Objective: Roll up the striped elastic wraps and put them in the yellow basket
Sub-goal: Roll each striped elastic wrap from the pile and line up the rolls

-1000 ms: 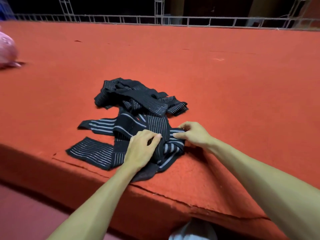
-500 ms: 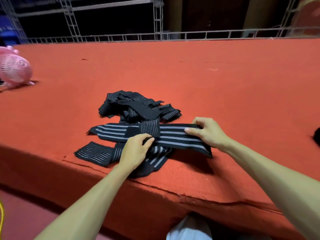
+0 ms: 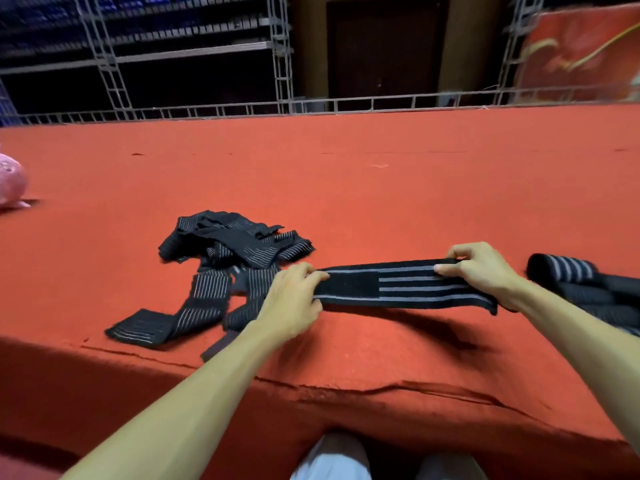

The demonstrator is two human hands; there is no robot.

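Pinching one wrap (image 3: 398, 285) near bench (image 3: 346, 188) front edge: left hand (image 3: 294, 299), right hand (image 3: 481, 271). Risk: elastic slips a pinch, roll loosens.

Supporting surface: a broad table (image 3: 381, 202) covered in red-orange felt. The covering shows a long split (image 3: 398, 388) along the front edge, nearer than the heap of loose striped wraps (image 3: 239, 251) and to its right. The heap, black with pale stripes, lies directly on the felt near the front edge, with one strip trailing off at its near left. Well to the right of the heap lies a cluster of rolled wraps (image 3: 585, 289), partly cut off by the frame. Far to the heap's left sits a pink object (image 3: 10, 183), only partly seen. Beyond the heap lie a dark speck (image 3: 136, 154) and a pale thread (image 3: 380, 165).
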